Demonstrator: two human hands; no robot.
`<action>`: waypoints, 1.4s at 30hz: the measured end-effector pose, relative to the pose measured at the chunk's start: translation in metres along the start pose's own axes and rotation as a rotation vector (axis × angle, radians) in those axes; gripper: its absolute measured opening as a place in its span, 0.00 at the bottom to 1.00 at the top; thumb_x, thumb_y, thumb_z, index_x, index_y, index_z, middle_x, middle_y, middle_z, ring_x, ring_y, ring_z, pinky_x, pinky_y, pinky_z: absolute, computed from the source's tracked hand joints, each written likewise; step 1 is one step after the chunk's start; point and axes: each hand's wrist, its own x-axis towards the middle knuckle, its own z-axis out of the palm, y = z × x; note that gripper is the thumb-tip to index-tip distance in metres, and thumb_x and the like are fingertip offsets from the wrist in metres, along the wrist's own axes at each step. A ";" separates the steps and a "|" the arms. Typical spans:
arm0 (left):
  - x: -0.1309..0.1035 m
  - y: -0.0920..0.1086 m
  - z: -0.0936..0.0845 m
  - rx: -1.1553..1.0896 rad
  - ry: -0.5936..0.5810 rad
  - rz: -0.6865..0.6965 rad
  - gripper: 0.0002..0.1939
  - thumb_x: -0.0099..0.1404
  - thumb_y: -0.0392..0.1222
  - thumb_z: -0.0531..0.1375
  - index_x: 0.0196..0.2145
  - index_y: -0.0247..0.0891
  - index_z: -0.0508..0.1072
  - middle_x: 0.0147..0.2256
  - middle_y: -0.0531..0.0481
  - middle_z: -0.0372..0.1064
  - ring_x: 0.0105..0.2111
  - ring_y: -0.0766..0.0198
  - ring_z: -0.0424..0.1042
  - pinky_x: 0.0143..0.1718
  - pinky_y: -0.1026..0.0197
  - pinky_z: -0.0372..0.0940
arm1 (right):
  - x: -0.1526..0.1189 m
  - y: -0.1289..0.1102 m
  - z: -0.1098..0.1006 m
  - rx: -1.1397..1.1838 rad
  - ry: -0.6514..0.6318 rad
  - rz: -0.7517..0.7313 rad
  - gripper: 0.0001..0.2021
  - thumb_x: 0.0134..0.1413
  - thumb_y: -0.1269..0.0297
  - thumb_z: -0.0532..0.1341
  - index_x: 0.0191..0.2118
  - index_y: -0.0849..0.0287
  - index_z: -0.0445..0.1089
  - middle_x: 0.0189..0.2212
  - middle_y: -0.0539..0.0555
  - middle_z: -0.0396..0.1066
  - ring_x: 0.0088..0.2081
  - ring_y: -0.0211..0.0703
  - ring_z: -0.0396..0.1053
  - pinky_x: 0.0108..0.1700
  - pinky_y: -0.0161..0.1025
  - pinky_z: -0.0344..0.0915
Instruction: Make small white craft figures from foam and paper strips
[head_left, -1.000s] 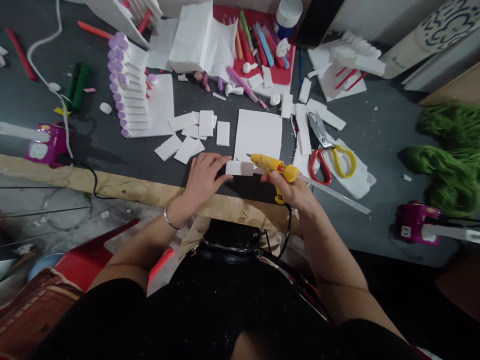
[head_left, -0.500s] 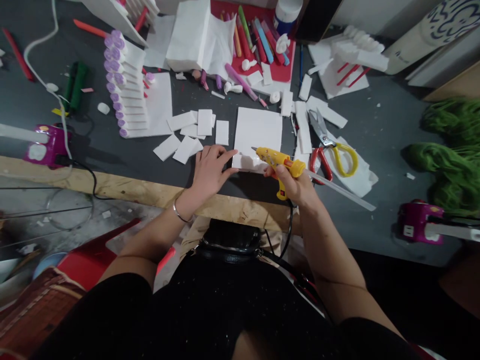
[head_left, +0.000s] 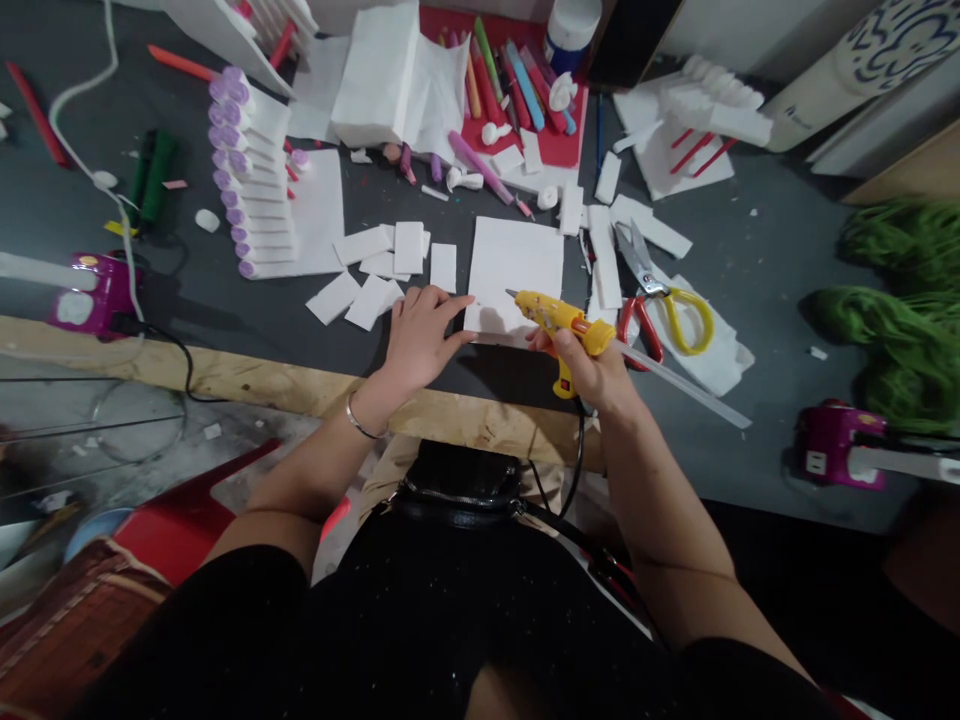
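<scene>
A white square board (head_left: 517,255) lies flat on the dark tabletop in front of me, a pale strip along its near edge. My left hand (head_left: 426,335) is at its near left corner. The thumb and index fingertips grip that corner, a small gap between them. Wrapped round the handle of a yellow hot glue gun (head_left: 559,315) is my right hand (head_left: 589,365). The nozzle points left, just above the board. A long clear glue stick (head_left: 686,388) sticks out of the gun's back.
Small white rectangles (head_left: 409,247) lie left of the board. To the right are scissors (head_left: 660,285) on white scraps. Behind stand a white box (head_left: 375,75), markers (head_left: 517,85) and a purple-tipped stepped model (head_left: 262,190). Purple power sockets (head_left: 836,445) and green yarn (head_left: 862,330) sit at the right.
The glue gun's nozzle has shifted very slightly over the board. Both hands keep their places and grips; the view itself has moved a little.
</scene>
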 end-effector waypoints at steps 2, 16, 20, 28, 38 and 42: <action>0.001 0.002 -0.001 0.007 -0.010 -0.016 0.25 0.71 0.53 0.63 0.64 0.50 0.72 0.50 0.44 0.71 0.53 0.47 0.65 0.55 0.46 0.61 | 0.001 -0.003 -0.001 0.015 0.000 -0.021 0.23 0.62 0.36 0.58 0.31 0.50 0.76 0.33 0.52 0.76 0.42 0.51 0.76 0.50 0.54 0.73; 0.004 0.003 0.001 -0.026 0.019 -0.020 0.25 0.70 0.54 0.64 0.63 0.51 0.73 0.46 0.44 0.70 0.50 0.47 0.64 0.54 0.47 0.61 | 0.011 0.003 0.008 0.165 0.078 -0.010 0.26 0.60 0.32 0.57 0.32 0.50 0.74 0.40 0.56 0.77 0.49 0.55 0.76 0.55 0.58 0.73; 0.006 0.000 0.005 -0.030 0.047 -0.010 0.27 0.68 0.54 0.66 0.63 0.51 0.73 0.45 0.45 0.70 0.49 0.47 0.64 0.52 0.47 0.61 | 0.012 0.002 0.010 0.157 0.122 0.012 0.30 0.55 0.27 0.56 0.27 0.51 0.72 0.38 0.57 0.77 0.49 0.57 0.77 0.57 0.61 0.73; 0.005 0.000 0.003 0.001 0.011 -0.043 0.37 0.67 0.58 0.66 0.70 0.47 0.65 0.47 0.44 0.73 0.51 0.46 0.66 0.54 0.47 0.61 | 0.013 0.002 0.012 0.165 0.119 0.043 0.29 0.56 0.28 0.56 0.27 0.51 0.71 0.40 0.56 0.77 0.51 0.57 0.77 0.59 0.61 0.73; 0.007 -0.018 0.014 -0.098 0.099 0.048 0.21 0.73 0.53 0.60 0.60 0.45 0.74 0.48 0.44 0.76 0.50 0.48 0.70 0.53 0.47 0.64 | 0.014 0.003 0.014 0.186 0.137 0.017 0.30 0.55 0.26 0.56 0.27 0.51 0.70 0.38 0.56 0.75 0.49 0.56 0.77 0.56 0.59 0.74; 0.009 -0.011 0.013 -0.104 0.064 0.059 0.21 0.73 0.51 0.61 0.59 0.41 0.74 0.48 0.43 0.77 0.51 0.49 0.70 0.54 0.47 0.65 | 0.013 0.007 0.014 0.204 0.123 0.009 0.27 0.60 0.32 0.56 0.29 0.52 0.71 0.40 0.56 0.76 0.50 0.54 0.77 0.57 0.56 0.72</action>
